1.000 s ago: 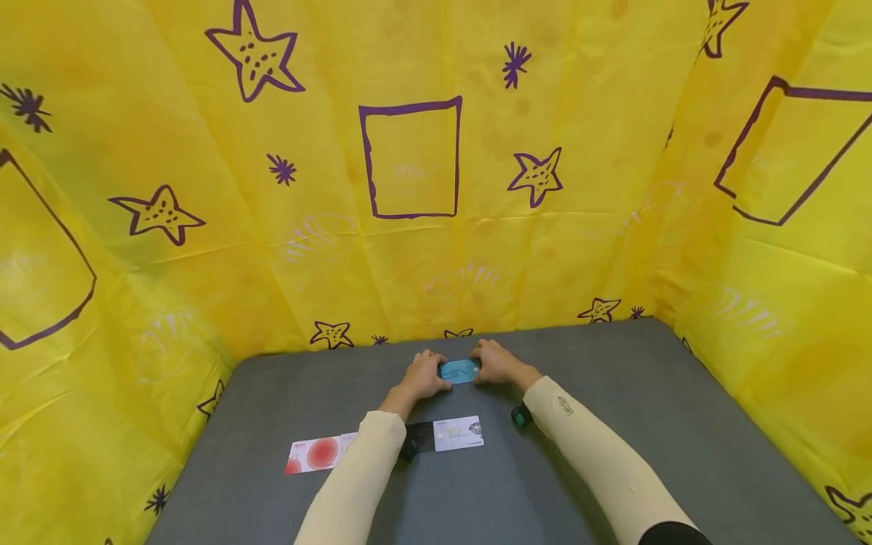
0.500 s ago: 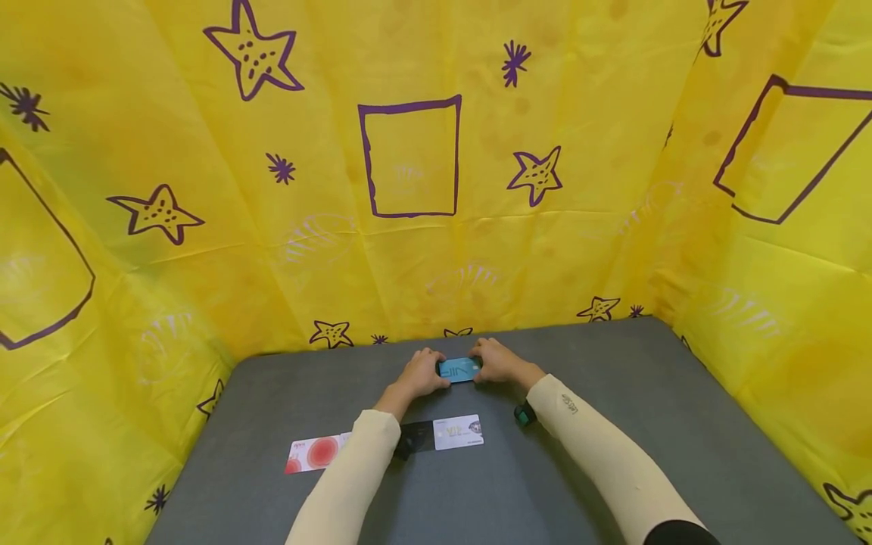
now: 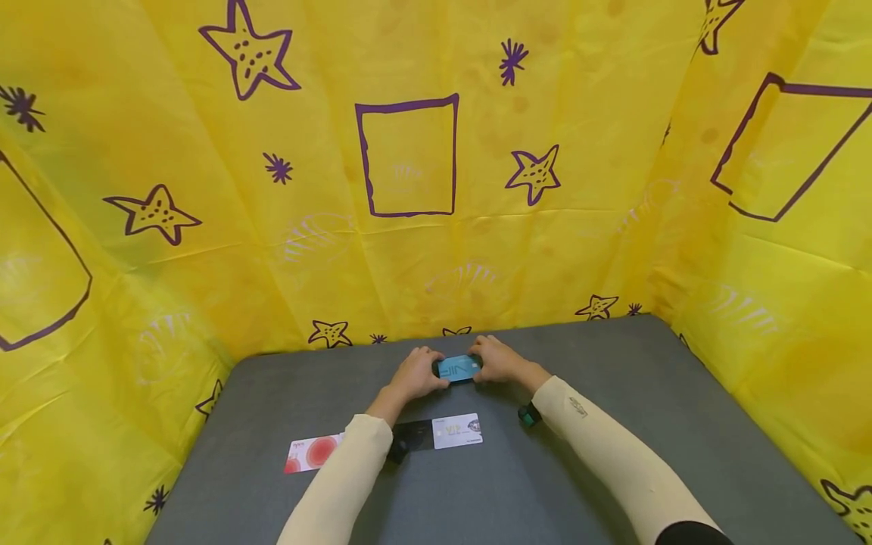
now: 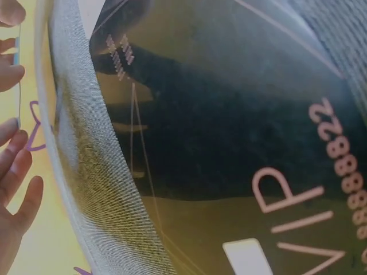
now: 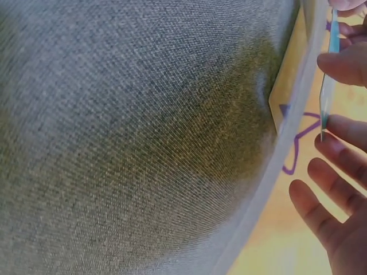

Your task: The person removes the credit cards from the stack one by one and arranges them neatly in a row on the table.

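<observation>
A light blue card (image 3: 458, 369) with dark lettering is held between both hands near the far part of the grey table. My left hand (image 3: 415, 374) pinches its left end with thumb and fingers. At the opposite end, the right hand (image 3: 502, 360) pinches it the same way. Seen edge-on in the right wrist view, the card (image 5: 331, 63) is thin, with fingertips on its faces. Closer to me lie a white VIP card (image 3: 457, 431) and a black card (image 3: 421, 434), side by side. The left wrist view shows the black card (image 4: 212, 132) up close, with its VIP print and number.
A white card with red circles (image 3: 309, 453) lies at the left of the row, partly covered by the left sleeve (image 3: 347, 469). Yellow cloth walls (image 3: 409, 265) with purple drawings enclose the table (image 3: 579, 401). Dark wrist camera mounts (image 3: 529, 414) hang below the wrists.
The forearms have spread slightly outward, the left one to the left and the right one to the right. Both hands keep hold of the blue card, which stays in nearly the same place.
</observation>
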A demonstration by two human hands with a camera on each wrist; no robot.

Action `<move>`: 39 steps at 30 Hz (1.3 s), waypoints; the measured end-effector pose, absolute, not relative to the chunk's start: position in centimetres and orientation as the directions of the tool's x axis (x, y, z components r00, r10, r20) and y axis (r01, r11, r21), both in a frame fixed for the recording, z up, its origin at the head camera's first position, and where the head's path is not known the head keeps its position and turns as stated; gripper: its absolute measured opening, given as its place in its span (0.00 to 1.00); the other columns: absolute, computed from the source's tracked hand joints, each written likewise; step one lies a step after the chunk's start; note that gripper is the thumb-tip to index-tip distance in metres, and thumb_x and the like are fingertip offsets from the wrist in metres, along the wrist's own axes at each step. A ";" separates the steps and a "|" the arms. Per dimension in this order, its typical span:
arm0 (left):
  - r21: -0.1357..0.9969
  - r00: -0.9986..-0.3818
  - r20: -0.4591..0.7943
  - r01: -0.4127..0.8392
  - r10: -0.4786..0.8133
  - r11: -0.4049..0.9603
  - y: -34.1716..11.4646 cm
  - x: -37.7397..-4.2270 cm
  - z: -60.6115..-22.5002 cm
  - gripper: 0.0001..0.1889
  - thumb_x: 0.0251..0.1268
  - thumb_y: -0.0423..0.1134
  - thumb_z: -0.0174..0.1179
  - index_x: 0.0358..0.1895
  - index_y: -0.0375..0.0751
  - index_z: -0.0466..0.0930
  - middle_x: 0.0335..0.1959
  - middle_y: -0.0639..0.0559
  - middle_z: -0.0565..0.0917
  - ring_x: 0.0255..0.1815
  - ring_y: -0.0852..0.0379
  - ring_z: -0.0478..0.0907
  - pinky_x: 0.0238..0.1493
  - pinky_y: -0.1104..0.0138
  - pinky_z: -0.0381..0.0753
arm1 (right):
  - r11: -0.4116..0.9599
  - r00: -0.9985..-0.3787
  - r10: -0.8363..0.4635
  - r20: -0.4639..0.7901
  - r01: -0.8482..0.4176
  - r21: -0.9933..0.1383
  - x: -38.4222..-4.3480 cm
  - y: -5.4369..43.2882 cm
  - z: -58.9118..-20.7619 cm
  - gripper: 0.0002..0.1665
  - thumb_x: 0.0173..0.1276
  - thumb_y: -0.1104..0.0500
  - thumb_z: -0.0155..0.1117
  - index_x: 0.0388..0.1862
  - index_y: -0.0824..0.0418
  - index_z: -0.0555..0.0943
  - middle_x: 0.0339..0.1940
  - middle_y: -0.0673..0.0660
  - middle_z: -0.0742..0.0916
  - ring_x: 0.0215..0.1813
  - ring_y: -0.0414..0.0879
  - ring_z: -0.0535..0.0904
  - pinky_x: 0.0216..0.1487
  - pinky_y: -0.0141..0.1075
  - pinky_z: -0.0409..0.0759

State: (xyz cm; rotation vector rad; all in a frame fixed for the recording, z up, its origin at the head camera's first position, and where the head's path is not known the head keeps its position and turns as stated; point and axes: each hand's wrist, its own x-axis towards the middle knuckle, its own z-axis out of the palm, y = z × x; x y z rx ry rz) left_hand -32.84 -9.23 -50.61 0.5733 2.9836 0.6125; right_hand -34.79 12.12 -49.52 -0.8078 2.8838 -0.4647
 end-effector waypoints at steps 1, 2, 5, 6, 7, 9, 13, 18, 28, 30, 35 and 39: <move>0.391 -0.930 0.036 0.351 0.367 0.851 -9.3 -32.8 -50.5 0.28 0.52 0.49 0.70 0.57 0.41 0.80 0.52 0.44 0.79 0.52 0.48 0.73 0.55 0.54 0.75 | 0.808 -0.851 -0.526 -0.016 -0.494 -0.321 -34.7 12.1 -49.4 0.32 0.54 0.52 0.74 0.57 0.63 0.80 0.50 0.58 0.78 0.50 0.50 0.71 0.52 0.43 0.74; 0.388 -0.929 0.039 0.354 0.368 0.851 -9.3 -32.7 -50.4 0.28 0.52 0.50 0.70 0.57 0.41 0.80 0.52 0.45 0.79 0.53 0.48 0.73 0.55 0.54 0.75 | 0.806 -0.849 -0.528 -0.008 -0.499 -0.318 -34.6 12.2 -49.4 0.32 0.54 0.52 0.74 0.57 0.63 0.80 0.49 0.57 0.78 0.50 0.49 0.71 0.52 0.43 0.74; 0.410 -0.927 0.047 0.358 0.372 0.839 -9.4 -32.6 -50.0 0.28 0.52 0.49 0.70 0.56 0.41 0.80 0.52 0.45 0.79 0.53 0.48 0.72 0.55 0.54 0.75 | 0.799 -0.845 -0.534 0.016 -0.511 -0.318 -34.4 12.3 -49.2 0.32 0.54 0.50 0.75 0.56 0.63 0.81 0.48 0.57 0.79 0.49 0.49 0.71 0.51 0.42 0.74; 0.419 -0.926 0.049 0.359 0.374 0.834 -9.4 -32.6 -49.9 0.28 0.52 0.48 0.70 0.56 0.40 0.80 0.52 0.45 0.79 0.53 0.48 0.72 0.55 0.55 0.74 | 0.795 -0.845 -0.535 0.025 -0.513 -0.322 -34.3 12.4 -49.2 0.32 0.54 0.49 0.75 0.56 0.63 0.81 0.47 0.56 0.79 0.48 0.49 0.71 0.51 0.42 0.74; 0.424 -0.925 0.050 0.361 0.376 0.831 -9.4 -32.5 -49.9 0.28 0.52 0.48 0.70 0.56 0.41 0.80 0.52 0.45 0.79 0.52 0.49 0.72 0.55 0.55 0.74 | 0.792 -0.844 -0.535 0.032 -0.515 -0.328 -34.3 12.5 -49.1 0.32 0.54 0.49 0.76 0.55 0.63 0.81 0.47 0.56 0.79 0.48 0.48 0.71 0.50 0.42 0.74; 0.432 -0.922 0.050 0.367 0.384 0.824 -9.4 -32.5 -49.7 0.28 0.51 0.48 0.70 0.56 0.40 0.80 0.52 0.46 0.79 0.52 0.49 0.71 0.54 0.56 0.74 | 0.788 -0.843 -0.536 0.039 -0.517 -0.335 -34.1 12.6 -49.1 0.32 0.54 0.49 0.76 0.55 0.63 0.81 0.47 0.56 0.79 0.48 0.48 0.71 0.50 0.41 0.73; 0.437 -0.917 0.041 0.373 0.396 0.819 -9.3 -32.3 -49.6 0.28 0.52 0.48 0.69 0.56 0.40 0.79 0.52 0.46 0.78 0.53 0.49 0.70 0.54 0.57 0.73 | 0.780 -0.842 -0.536 0.051 -0.518 -0.352 -33.8 12.9 -49.1 0.31 0.54 0.49 0.76 0.55 0.63 0.82 0.47 0.56 0.80 0.47 0.48 0.71 0.49 0.40 0.73; 0.469 -0.919 0.041 0.365 0.393 0.804 -9.3 -31.8 -49.4 0.29 0.53 0.47 0.69 0.58 0.40 0.78 0.53 0.45 0.76 0.52 0.50 0.69 0.53 0.56 0.73 | 0.762 -0.844 -0.530 0.079 -0.515 -0.393 -33.4 13.1 -49.0 0.31 0.54 0.51 0.76 0.54 0.63 0.82 0.46 0.57 0.80 0.45 0.48 0.70 0.46 0.40 0.72; 0.498 -0.914 0.061 0.376 0.401 0.782 -9.4 -31.1 -49.3 0.28 0.54 0.47 0.70 0.59 0.40 0.78 0.52 0.45 0.76 0.52 0.50 0.68 0.52 0.57 0.73 | 0.747 -0.849 -0.518 0.103 -0.508 -0.429 -32.7 13.4 -48.9 0.29 0.54 0.53 0.76 0.54 0.62 0.82 0.47 0.57 0.80 0.47 0.49 0.72 0.48 0.44 0.73; 0.509 -0.913 0.068 0.378 0.401 0.773 -9.4 -31.0 -49.3 0.28 0.54 0.47 0.70 0.59 0.41 0.78 0.52 0.45 0.76 0.51 0.50 0.67 0.51 0.58 0.72 | 0.742 -0.848 -0.518 0.110 -0.510 -0.435 -32.6 13.4 -48.9 0.29 0.54 0.53 0.76 0.54 0.62 0.82 0.47 0.58 0.80 0.47 0.50 0.72 0.48 0.44 0.73; 0.517 -0.912 0.087 0.385 0.400 0.765 -9.4 -30.8 -49.2 0.28 0.53 0.48 0.70 0.58 0.41 0.79 0.51 0.45 0.76 0.51 0.50 0.68 0.51 0.58 0.72 | 0.729 -0.850 -0.512 0.126 -0.507 -0.459 -32.2 13.5 -48.8 0.29 0.54 0.53 0.76 0.54 0.62 0.81 0.47 0.58 0.80 0.47 0.50 0.72 0.48 0.44 0.73; 0.517 -0.911 0.099 0.390 0.400 0.761 -9.4 -30.6 -49.1 0.28 0.53 0.48 0.71 0.57 0.41 0.79 0.50 0.46 0.76 0.50 0.50 0.68 0.50 0.57 0.72 | 0.724 -0.852 -0.507 0.130 -0.502 -0.473 -31.9 13.7 -48.9 0.30 0.53 0.53 0.76 0.54 0.62 0.81 0.48 0.58 0.79 0.48 0.49 0.71 0.48 0.44 0.73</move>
